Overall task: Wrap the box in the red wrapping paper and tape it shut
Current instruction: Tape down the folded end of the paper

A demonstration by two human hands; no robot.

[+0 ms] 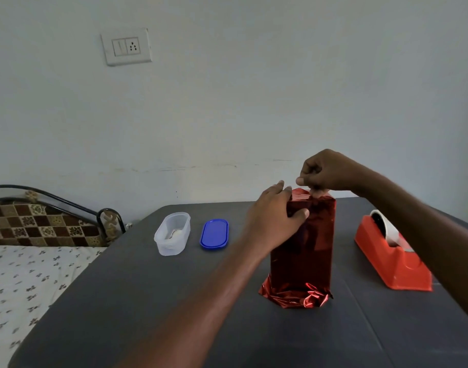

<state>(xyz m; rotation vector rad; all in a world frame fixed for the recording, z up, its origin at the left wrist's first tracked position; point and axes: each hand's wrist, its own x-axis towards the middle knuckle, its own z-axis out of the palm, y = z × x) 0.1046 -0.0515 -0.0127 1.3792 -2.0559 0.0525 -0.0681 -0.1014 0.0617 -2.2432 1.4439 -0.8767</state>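
A tall box (307, 248) stands upright on the dark grey table (148, 301), covered in shiny red wrapping paper. Loose paper crumples outward around its base (294, 297). My left hand (275, 221) grips the box's upper left side, thumb across the front face. My right hand (326, 172) is above the top edge, fingers curled and pinching at the folded paper there; whether a piece of tape is between the fingers I cannot tell. An orange-red tape dispenser (395, 256) with a white tape roll sits to the right of the box.
A clear plastic container (173, 233) and its blue lid (214, 233) lie on the table to the left of the box. A bed with a floral sheet (28, 282) adjoins the table's left edge. A wall with a switch plate stands behind.
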